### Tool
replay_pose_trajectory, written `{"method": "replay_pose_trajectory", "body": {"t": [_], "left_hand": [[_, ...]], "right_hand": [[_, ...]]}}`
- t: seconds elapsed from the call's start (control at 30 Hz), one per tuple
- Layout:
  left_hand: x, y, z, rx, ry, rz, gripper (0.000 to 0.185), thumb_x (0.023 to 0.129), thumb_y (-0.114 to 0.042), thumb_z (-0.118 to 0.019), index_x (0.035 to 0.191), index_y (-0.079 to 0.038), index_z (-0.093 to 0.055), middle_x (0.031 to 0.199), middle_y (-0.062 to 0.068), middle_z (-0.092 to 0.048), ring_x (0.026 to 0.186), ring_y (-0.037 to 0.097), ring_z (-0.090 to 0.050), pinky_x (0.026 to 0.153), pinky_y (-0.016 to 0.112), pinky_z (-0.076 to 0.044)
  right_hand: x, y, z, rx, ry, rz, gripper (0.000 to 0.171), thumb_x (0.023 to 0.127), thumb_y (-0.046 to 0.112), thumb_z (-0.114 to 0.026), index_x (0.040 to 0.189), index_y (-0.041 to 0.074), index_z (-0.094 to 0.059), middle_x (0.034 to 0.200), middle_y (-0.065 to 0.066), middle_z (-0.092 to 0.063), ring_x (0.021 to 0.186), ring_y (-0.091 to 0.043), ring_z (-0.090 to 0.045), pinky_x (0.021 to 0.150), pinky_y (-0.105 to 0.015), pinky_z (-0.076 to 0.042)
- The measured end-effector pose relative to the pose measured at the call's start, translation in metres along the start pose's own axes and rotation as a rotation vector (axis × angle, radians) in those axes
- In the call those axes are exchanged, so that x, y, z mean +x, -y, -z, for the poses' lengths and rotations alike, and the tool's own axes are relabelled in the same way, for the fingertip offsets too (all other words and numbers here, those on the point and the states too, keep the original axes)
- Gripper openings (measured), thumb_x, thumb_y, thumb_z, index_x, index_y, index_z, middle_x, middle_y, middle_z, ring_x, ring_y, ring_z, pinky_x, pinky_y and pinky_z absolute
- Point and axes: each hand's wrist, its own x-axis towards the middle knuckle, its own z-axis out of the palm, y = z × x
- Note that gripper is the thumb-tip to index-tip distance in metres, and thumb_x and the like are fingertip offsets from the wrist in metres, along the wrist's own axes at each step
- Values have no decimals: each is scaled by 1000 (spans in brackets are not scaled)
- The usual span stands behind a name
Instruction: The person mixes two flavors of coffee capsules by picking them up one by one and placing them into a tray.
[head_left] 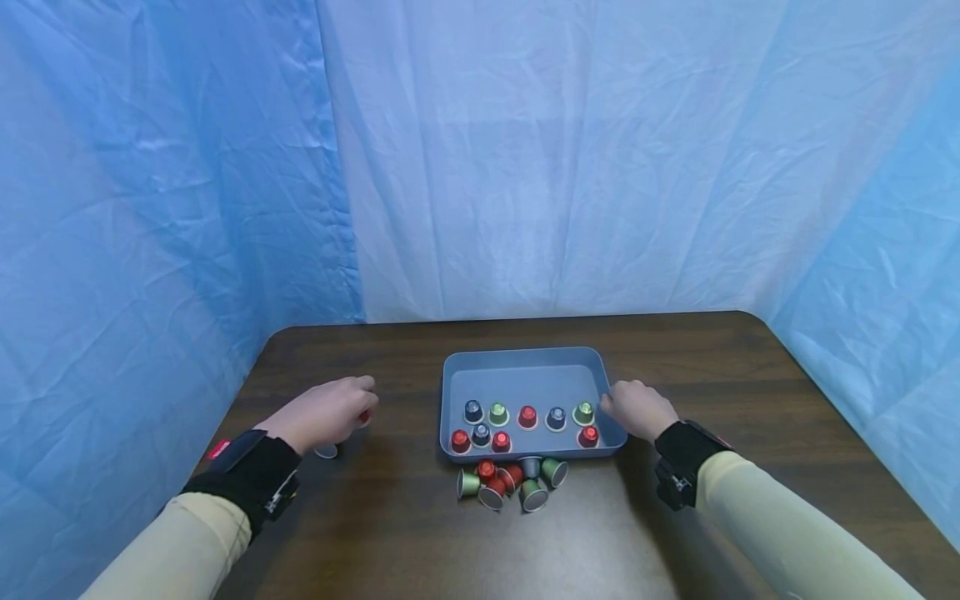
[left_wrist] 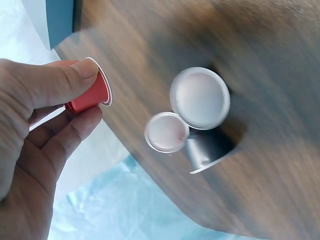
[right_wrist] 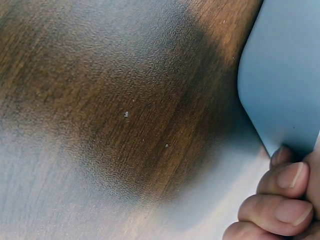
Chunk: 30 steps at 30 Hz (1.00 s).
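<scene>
My left hand [head_left: 347,413] hovers over the table left of the tray and pinches a red capsule [left_wrist: 90,96] between thumb [left_wrist: 55,82] and fingers. Just under it, two foil-faced capsules [left_wrist: 200,97] and a dark grey one [left_wrist: 207,150] sit close together on the wood. The blue tray [head_left: 525,360] holds several red, blue and green capsules [head_left: 527,417] in rows. My right hand [head_left: 618,406] is at the tray's right rim, its curled fingers [right_wrist: 280,200] gripping the tray wall [right_wrist: 285,75].
A loose heap of several red, green and grey capsules [head_left: 513,482] lies against the tray's near edge. The dark wooden table [head_left: 420,533] is bounded by blue sheeting [head_left: 187,208] at the back and both sides.
</scene>
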Motion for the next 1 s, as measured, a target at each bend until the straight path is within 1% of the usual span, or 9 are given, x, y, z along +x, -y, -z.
{"method": "replay_pose_trajectory", "body": {"t": [0.23,0.53,0.7,0.83,1.0], "left_hand": [[5,-12,6,26,-41,-55,18,84,-2,-81,80,-17,-71,79,-5,-49,70,10,-49,66,27,-51],[17,-26,13,16,-38,-71,15,84,-5,-83,83,-16,-73,80,-6,-51,72,10,-51,69,27,-52],[22,-34,16,17,-39,-74,15,83,-7,-84,85,-17,-73,80,-6,-52,74,10,-51,71,26,-53],[28,-40,18,32,-45,-93,15,82,-8,-85,86,-17,-74,82,-6,-53,75,10,-52,72,27,-54],[36,-48,19,37,-45,-104,14,83,-8,-84,87,-17,-74,82,-5,-54,76,11,-53,75,28,-55]], "right_hand": [[1,-1,0,7,1,8,26,103,21,-58,88,2,-68,66,-7,-49,59,-21,-54,57,-30,-42],[2,0,0,3,8,-2,26,103,21,-58,90,1,-69,67,-7,-49,61,-21,-54,58,-30,-43],[2,-1,0,0,5,7,27,103,21,-58,88,2,-68,66,-7,-49,60,-21,-54,57,-30,-42],[2,-1,0,-2,-3,16,27,102,21,-58,87,2,-68,65,-7,-48,59,-21,-54,57,-30,-42],[2,-2,-1,2,-2,18,27,102,21,-57,87,2,-68,65,-7,-49,59,-21,-54,57,-30,-42]]}}
